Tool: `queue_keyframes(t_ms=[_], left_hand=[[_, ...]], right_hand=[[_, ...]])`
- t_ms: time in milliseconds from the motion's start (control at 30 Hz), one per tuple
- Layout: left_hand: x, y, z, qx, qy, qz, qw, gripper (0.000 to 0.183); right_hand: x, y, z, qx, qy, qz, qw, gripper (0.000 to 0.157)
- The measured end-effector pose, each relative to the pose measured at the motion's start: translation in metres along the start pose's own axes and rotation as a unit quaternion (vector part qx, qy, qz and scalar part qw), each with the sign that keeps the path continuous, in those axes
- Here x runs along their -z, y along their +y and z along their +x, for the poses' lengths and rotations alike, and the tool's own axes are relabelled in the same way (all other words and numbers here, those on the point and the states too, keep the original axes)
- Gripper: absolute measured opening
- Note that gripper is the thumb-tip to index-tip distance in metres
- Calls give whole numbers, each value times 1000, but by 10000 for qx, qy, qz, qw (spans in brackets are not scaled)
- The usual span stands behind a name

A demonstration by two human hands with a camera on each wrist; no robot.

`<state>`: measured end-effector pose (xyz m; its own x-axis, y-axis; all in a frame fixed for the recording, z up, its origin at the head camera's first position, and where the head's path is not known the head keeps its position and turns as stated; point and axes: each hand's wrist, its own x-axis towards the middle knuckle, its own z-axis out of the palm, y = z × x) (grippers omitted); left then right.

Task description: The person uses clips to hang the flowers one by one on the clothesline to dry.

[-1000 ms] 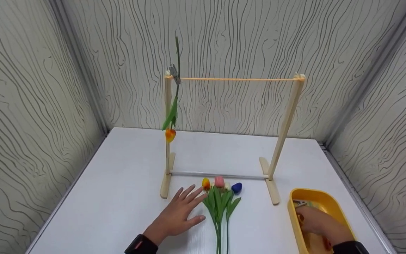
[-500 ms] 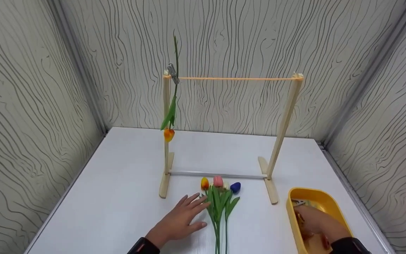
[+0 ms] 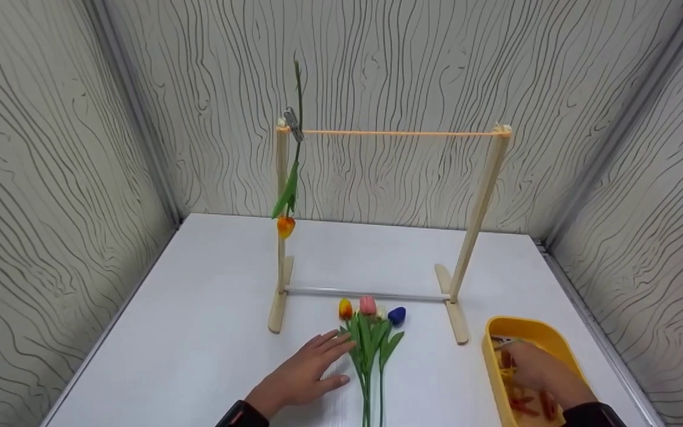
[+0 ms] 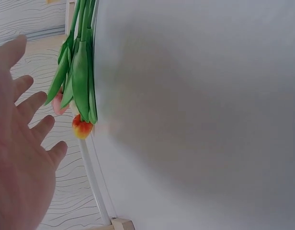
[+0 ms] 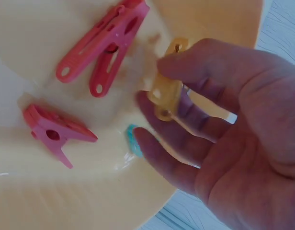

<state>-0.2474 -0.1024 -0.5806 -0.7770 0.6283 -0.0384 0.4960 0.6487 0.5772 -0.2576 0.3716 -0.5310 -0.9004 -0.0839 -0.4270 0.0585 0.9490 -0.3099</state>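
Inside the yellow bin (image 3: 498, 385), my right hand (image 3: 536, 370) pinches a yellow clothespin (image 5: 167, 91) between thumb and fingers. Two red clothespins (image 5: 107, 50) lie on the bin's floor in the right wrist view, beside a small turquoise piece (image 5: 134, 140) partly behind my fingers. My left hand (image 3: 303, 376), fingers spread and straight, is at the left side of a bunch of artificial tulips (image 3: 368, 344) on the table; whether it touches the leaves I cannot tell. The bunch has orange-yellow, pink, white and blue heads. Its stem ends run out of the head view.
Behind the bunch stands a wooden frame (image 3: 476, 228) with an orange string (image 3: 398, 133) across its top. At the string's left end a grey metal clip (image 3: 293, 124) holds an orange tulip (image 3: 286, 226) head down. Patterned walls (image 3: 377, 71) enclose the white table (image 3: 211, 284).
My right hand has lifted a little within the bin, and more red clothespins show beneath it. The left hand has shifted slightly toward me, its fingers closer together.
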Motion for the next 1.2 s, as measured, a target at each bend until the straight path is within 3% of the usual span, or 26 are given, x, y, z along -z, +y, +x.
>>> queue_keyframes(t_ms=[167,367,467,567,667,900,1033,1200], left_hand=[[0,4,1,13,93,-243,9997,66],[5,14,5,-9,666,-769,9948,62],[9,25,11,138,1098,-1490,9826,56],[13,42,20,187,1596,-2345,9588,49],[19,63,30,137,1959,-2831,9388,44],[32,101,45,-24,2246,-3124,9230,37],[33,111,47,-55,2371,-3246,9156,33],[33,116,48,-97,2733,-3423,8989,25]], right_hand=[[19,3,-8,769,783,59,9939,22],[43,-20,-23,1296,1767,620,9737,28],[46,-49,-28,1432,1779,1145,9668,28],[47,-83,-31,1670,1626,1525,9604,27],[48,-118,-37,1964,1487,1740,9534,29],[53,-177,-45,2848,1427,1976,9271,27],[54,-198,-45,3040,1458,1896,9221,26],[54,-211,-45,3312,1399,1981,9118,25]])
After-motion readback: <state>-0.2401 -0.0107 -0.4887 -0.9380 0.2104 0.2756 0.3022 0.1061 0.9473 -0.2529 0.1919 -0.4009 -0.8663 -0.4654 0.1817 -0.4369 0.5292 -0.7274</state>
